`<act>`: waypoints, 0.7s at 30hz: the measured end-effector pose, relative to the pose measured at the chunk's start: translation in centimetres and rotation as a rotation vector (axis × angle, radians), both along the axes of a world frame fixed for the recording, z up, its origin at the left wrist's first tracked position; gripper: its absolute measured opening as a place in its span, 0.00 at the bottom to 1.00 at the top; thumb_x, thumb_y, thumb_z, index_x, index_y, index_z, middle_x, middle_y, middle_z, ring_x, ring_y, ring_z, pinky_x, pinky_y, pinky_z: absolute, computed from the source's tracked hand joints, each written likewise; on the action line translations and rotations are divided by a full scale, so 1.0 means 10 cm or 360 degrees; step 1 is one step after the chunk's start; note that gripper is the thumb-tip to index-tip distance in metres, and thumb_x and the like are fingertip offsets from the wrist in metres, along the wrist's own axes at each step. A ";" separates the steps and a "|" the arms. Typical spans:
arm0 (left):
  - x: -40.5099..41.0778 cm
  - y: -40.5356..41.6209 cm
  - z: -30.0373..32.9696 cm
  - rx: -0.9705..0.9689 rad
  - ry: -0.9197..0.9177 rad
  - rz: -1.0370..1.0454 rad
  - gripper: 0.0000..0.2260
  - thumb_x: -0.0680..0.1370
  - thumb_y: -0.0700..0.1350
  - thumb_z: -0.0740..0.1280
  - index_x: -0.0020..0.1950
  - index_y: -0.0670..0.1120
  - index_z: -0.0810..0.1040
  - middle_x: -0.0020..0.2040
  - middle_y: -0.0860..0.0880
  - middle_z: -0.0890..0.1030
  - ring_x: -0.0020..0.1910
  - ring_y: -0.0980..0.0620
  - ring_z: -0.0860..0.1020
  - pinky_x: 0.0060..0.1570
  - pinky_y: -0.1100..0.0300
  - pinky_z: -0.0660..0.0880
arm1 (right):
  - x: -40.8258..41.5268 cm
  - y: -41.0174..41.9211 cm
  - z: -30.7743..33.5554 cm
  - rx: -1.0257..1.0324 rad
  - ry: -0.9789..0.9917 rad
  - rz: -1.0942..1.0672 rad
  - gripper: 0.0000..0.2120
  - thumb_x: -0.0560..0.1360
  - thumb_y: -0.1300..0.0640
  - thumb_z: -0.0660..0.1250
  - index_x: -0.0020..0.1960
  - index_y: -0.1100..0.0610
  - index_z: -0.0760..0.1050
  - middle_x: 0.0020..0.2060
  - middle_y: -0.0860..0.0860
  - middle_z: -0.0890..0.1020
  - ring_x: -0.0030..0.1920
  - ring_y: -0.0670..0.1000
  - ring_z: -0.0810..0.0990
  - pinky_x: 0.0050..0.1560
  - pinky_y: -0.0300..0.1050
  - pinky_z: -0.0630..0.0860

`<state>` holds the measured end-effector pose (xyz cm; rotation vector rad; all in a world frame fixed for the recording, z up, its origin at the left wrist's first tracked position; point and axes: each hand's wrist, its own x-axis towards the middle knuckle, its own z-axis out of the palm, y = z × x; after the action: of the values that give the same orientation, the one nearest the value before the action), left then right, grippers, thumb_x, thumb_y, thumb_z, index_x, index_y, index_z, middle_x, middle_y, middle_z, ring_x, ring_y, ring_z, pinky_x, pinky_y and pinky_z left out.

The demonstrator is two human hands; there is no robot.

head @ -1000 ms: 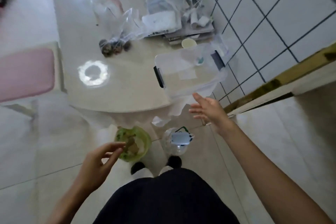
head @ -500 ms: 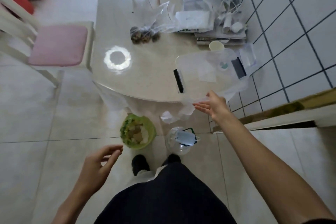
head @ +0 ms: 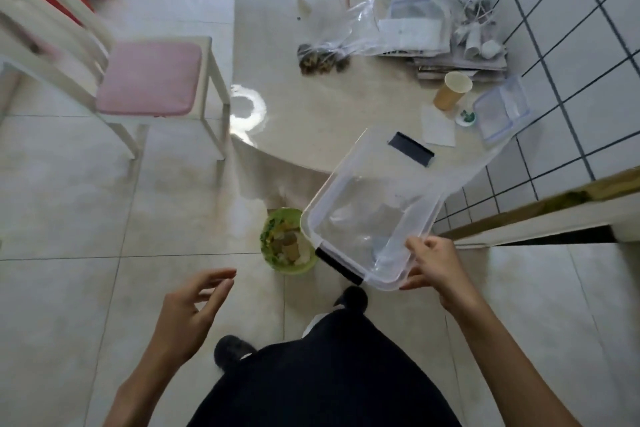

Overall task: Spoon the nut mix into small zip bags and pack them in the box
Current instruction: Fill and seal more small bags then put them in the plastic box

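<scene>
The clear rectangular plastic box with black clip handles [head: 377, 208] hangs tilted in the air, its near end out past the edge of the table and over the floor, its far end above the tabletop. The right hand [head: 437, 269] grips its near corner, fingers curled over the rim and thumb under the side. Just left of that hand, one black clip sits on the box's near end; the other shows at the far end.

The left hand [head: 188, 314] hovers well to the left of the box, fingers spread and loosely bent, holding nothing.

Between the two hands and a little beyond them, a green round bin with scraps inside [head: 284, 243] stands on the tiled floor, partly behind the box.

Beyond the right hand, on the glossy beige table [head: 311, 114], lie small bags of dark nut mix [head: 320, 59], a tan paper cup [head: 453, 92], a clear lid with blue edges [head: 502, 113] and a heap of clear plastic bags [head: 426, 7].

Far beyond the left hand stands a white chair with a pink cushion [head: 149, 78].
</scene>
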<state>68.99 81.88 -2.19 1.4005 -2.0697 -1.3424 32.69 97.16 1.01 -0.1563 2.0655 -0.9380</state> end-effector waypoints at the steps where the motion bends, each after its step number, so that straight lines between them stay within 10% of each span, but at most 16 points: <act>1: 0.17 -0.04 -0.01 0.0004 0.0008 -0.0020 0.08 0.80 0.43 0.71 0.56 0.54 0.85 0.51 0.58 0.86 0.51 0.63 0.83 0.49 0.69 0.79 | 0.21 -0.03 0.00 -0.0002 0.0057 0.0042 0.10 0.82 0.60 0.65 0.47 0.67 0.79 0.41 0.68 0.82 0.32 0.60 0.86 0.27 0.52 0.83; 8: 1.63 -0.44 -0.01 0.0075 -0.0005 -0.0088 0.09 0.78 0.52 0.68 0.56 0.55 0.85 0.51 0.64 0.85 0.52 0.63 0.83 0.49 0.71 0.78 | 1.67 -0.47 0.01 0.0016 0.0382 0.0246 0.14 0.81 0.58 0.66 0.47 0.70 0.79 0.43 0.69 0.82 0.41 0.69 0.83 0.35 0.69 0.81; 12: 2.31 -0.57 -0.03 0.0086 0.0004 0.0020 0.08 0.79 0.51 0.69 0.55 0.56 0.85 0.50 0.64 0.86 0.52 0.63 0.84 0.49 0.70 0.78 | 2.21 -0.85 0.02 -0.0019 0.0452 0.0392 0.15 0.80 0.58 0.67 0.42 0.70 0.78 0.39 0.70 0.81 0.28 0.53 0.81 0.26 0.55 0.81; 16: 2.65 -0.78 -0.13 0.0141 0.0043 0.0194 0.07 0.79 0.45 0.70 0.54 0.55 0.85 0.50 0.60 0.87 0.52 0.59 0.85 0.51 0.66 0.80 | 2.44 -1.30 0.06 -0.0019 0.0554 0.0604 0.15 0.79 0.57 0.67 0.43 0.70 0.79 0.38 0.66 0.82 0.33 0.61 0.81 0.34 0.58 0.78; 21: 2.72 -1.20 -0.17 0.0161 0.0046 0.0238 0.07 0.80 0.45 0.70 0.53 0.56 0.85 0.50 0.61 0.86 0.52 0.60 0.85 0.52 0.66 0.79 | 2.52 -1.92 -0.01 -0.0096 0.0545 0.0718 0.15 0.79 0.58 0.65 0.41 0.69 0.78 0.31 0.60 0.78 0.26 0.51 0.78 0.24 0.36 0.72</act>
<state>96.23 69.89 -3.89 1.5347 -1.8618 -1.4137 57.91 77.97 0.87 -0.8279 2.1725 -0.7261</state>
